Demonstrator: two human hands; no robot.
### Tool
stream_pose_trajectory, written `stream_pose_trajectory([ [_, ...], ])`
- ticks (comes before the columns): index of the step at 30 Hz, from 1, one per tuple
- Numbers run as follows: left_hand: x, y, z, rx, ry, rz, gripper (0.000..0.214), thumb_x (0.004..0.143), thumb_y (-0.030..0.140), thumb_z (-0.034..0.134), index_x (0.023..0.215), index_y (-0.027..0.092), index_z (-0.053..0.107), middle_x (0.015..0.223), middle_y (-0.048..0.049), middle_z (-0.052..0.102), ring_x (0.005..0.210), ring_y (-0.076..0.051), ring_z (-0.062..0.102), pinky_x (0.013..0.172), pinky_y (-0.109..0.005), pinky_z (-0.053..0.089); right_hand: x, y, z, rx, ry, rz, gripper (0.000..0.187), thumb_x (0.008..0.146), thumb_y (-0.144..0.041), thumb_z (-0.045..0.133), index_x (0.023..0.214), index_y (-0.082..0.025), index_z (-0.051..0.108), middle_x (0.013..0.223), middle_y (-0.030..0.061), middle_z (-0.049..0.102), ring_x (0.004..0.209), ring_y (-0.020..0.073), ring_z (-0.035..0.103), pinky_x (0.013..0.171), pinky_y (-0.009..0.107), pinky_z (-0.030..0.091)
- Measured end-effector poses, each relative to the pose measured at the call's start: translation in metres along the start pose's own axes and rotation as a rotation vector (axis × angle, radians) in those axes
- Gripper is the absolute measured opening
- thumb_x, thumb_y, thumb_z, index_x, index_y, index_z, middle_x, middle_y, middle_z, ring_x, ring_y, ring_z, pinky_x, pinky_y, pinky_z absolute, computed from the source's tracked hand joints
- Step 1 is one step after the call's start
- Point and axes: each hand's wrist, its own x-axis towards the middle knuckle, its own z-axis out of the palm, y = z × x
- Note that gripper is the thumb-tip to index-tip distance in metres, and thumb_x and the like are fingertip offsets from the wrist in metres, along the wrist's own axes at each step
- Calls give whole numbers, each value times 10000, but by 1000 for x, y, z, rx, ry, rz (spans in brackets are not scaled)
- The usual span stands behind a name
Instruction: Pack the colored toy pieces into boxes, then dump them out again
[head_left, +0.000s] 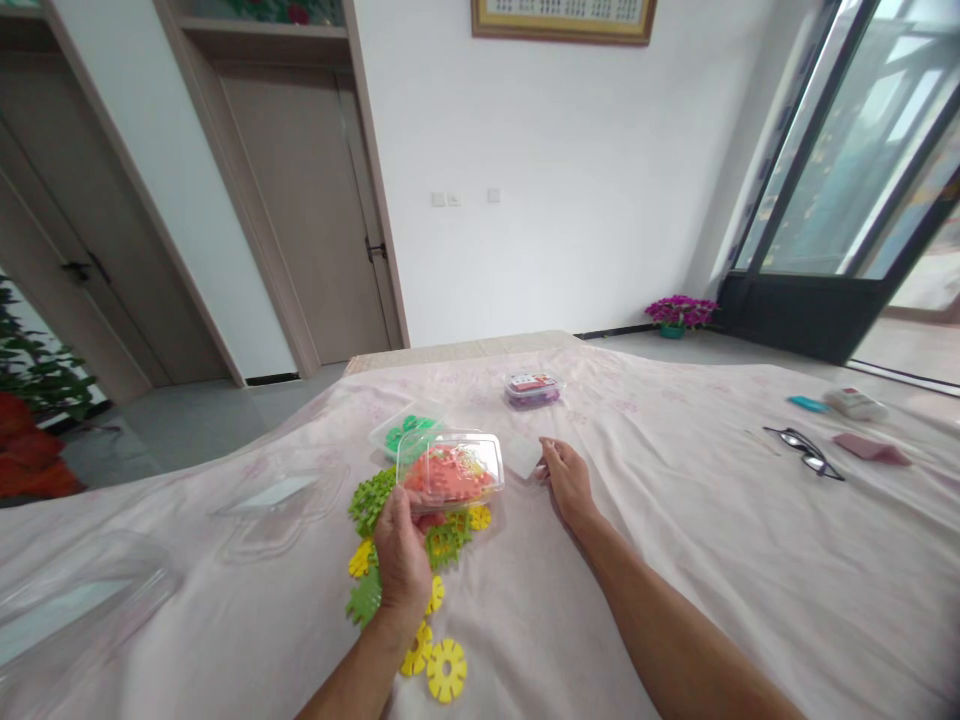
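Note:
My left hand (403,550) grips a clear plastic box (491,462) by its near left side. Inside are orange-red notched pieces (446,475). Below and around that hand lie green notched pieces (373,500) and yellow notched discs (447,670) in a loose pile. My right hand (568,475) rests on the cloth to the right, its fingers pinched on the edge of a pale, see-through flat piece (523,456); its exact kind is unclear. Behind the held box stands another clear container (382,432) with green pieces (409,430).
A clear box with a printed label (532,388) sits farther back. Empty clear plastic packaging (281,500) lies left, with a larger clear container (82,600) nearer. Glasses (806,452), a pink cloth (871,448) and a blue item (808,403) are at right on the pale bedcover (675,440).

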Motion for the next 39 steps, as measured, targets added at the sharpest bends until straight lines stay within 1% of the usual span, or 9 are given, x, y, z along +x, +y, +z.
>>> stream_pose_trajectory([
  [3,-6,3,3,-31,-45,20,411,879,575,540,737,190,559,712,-13,641,627,-154,602,543,-255,496,1,5,1,52,51,-1,556,870,-598,473,1076,-122,673,638,24,652,524,172,622,509,258,461],
  [5,-13,7,4,2,-141,105,408,912,548,510,723,188,545,723,-14,631,657,-153,612,590,-263,516,1,6,1,77,95,-6,549,863,-593,496,1088,-122,667,664,17,647,529,158,617,518,251,466],
  [10,-34,17,2,215,-474,464,311,999,372,411,805,191,571,827,-51,666,869,-185,655,807,-319,536,0,-1,-2,175,190,84,573,830,-594,538,1139,-124,648,625,-6,624,461,126,553,445,228,424],
  [14,-37,19,0,532,-759,849,154,981,239,468,971,194,615,962,-74,687,1031,-204,636,894,-344,528,2,-4,-4,371,258,126,530,787,-518,612,1165,-147,609,655,-18,631,551,145,626,471,230,489],
  [16,-34,16,0,691,-840,1013,107,949,162,522,1004,187,610,929,-58,689,1076,-206,623,949,-359,519,4,-5,-5,504,292,139,512,758,-435,647,1189,-167,580,676,-32,627,591,145,646,498,234,524],
  [18,-30,11,0,819,-836,1105,118,923,105,550,992,184,604,884,-38,685,1082,-204,620,965,-361,521,3,-9,-5,615,291,162,520,725,-355,670,1203,-180,565,662,-49,615,564,130,627,490,225,524],
  [23,-21,-1,-1,1039,-753,1159,117,937,112,519,970,183,606,884,-36,661,975,-201,617,908,-379,544,-6,-32,-1,767,187,145,475,674,-289,693,1124,-160,614,539,-69,570,439,107,538,391,192,430],
  [28,-14,-2,-3,1176,-752,1110,112,958,168,488,930,191,594,867,-38,628,913,-218,579,818,-396,538,-12,-55,4,822,161,35,438,687,-288,684,1101,-156,626,486,-80,545,392,107,509,371,200,407],
  [39,-1,2,-1,1325,-753,1041,132,964,198,486,867,206,575,856,-31,596,839,-219,525,756,-377,457,-21,-96,-6,594,198,-247,399,780,-334,682,1140,-168,631,540,-72,546,424,119,539,361,215,434],
])
